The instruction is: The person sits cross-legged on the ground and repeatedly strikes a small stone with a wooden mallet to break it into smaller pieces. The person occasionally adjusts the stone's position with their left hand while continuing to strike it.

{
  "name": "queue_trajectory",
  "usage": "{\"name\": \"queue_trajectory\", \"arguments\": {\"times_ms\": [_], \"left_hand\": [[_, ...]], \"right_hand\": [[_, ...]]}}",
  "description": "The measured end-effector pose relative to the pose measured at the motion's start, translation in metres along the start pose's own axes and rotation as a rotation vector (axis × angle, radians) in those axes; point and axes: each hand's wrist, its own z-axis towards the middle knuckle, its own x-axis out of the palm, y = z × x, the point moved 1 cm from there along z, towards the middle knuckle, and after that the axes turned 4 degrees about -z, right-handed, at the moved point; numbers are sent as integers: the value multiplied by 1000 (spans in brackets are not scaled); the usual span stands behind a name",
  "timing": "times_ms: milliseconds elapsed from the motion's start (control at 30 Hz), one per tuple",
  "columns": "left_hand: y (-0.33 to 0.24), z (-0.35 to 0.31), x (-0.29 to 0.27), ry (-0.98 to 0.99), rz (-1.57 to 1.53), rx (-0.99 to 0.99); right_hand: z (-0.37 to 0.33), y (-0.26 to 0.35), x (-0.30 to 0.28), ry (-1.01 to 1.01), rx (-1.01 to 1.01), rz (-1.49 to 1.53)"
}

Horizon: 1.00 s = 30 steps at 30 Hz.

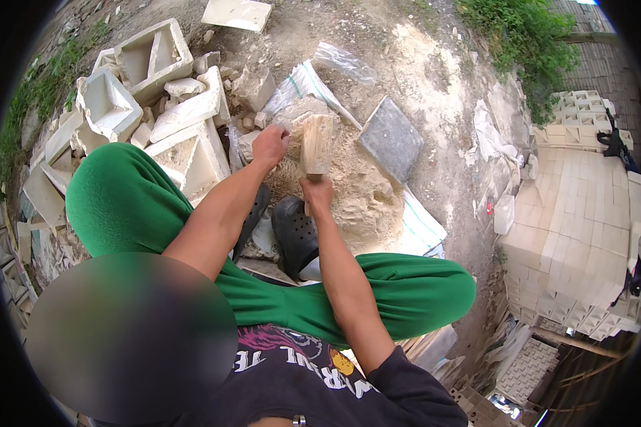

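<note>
My right hand (318, 196) is closed around the handle of a wooden mallet (317, 148). The mallet's thick, pale block head hangs over a mound of crushed, sandy beige rubble (367, 196). To its left, my left hand (269, 145) is closed at the edge of the mound, beside pale broken lumps (254, 87). Whatever its fingers hold, if anything, is hidden. Under the mound lies a white woven sack (424, 226) with blue stripes. A flat grey square slab (392, 140) rests on the mound's right side.
Broken cream-coloured hollow blocks (153, 57) are heaped at the left. Stacked pale blocks (570, 220) stand at the right. Far off lies a loose flat piece (236, 14). My dark clog (294, 238) is close below the mallet. Clear plastic (345, 64) lies beyond the mound.
</note>
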Motion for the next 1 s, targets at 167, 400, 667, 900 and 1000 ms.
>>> {"name": "queue_trajectory", "arguments": {"times_ms": [167, 400, 667, 900, 1000], "left_hand": [[3, -2, -1, 22, 12, -6], [1, -4, 7, 88, 45, 18], [4, -3, 4, 78, -17, -10], [2, -8, 2, 35, -73, -71], [7, -9, 2, 11, -42, -30]], "right_hand": [[12, 9, -10, -33, -50, 25], [4, 26, -12, -244, -331, 51], [5, 0, -6, 119, 56, 24], [9, 22, -15, -61, -92, 37], [9, 22, -10, -78, -181, 17]]}}
